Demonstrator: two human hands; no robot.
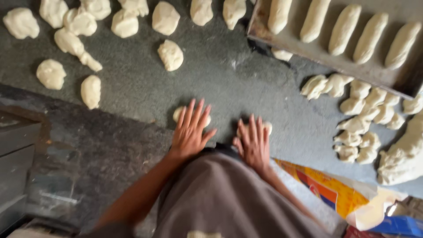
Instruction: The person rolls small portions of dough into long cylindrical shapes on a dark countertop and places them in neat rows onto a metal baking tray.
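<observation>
My left hand (190, 131) lies flat, fingers spread, on a small piece of white dough (178, 113) on the dark grey stone worktop (220, 83). My right hand (253, 141) presses flat on another dough piece (267, 127), of which only an edge shows past the fingertips. Both pieces sit near the counter's front edge, close to my body.
Several rounded dough balls (170, 54) lie scattered at the back left. A metal tray (308, 47) at the back right holds several oblong dough rolls (344, 29). Cut dough lumps (365, 119) and a large dough mass (403, 154) lie right. An orange-and-white sack (339, 189) is at lower right.
</observation>
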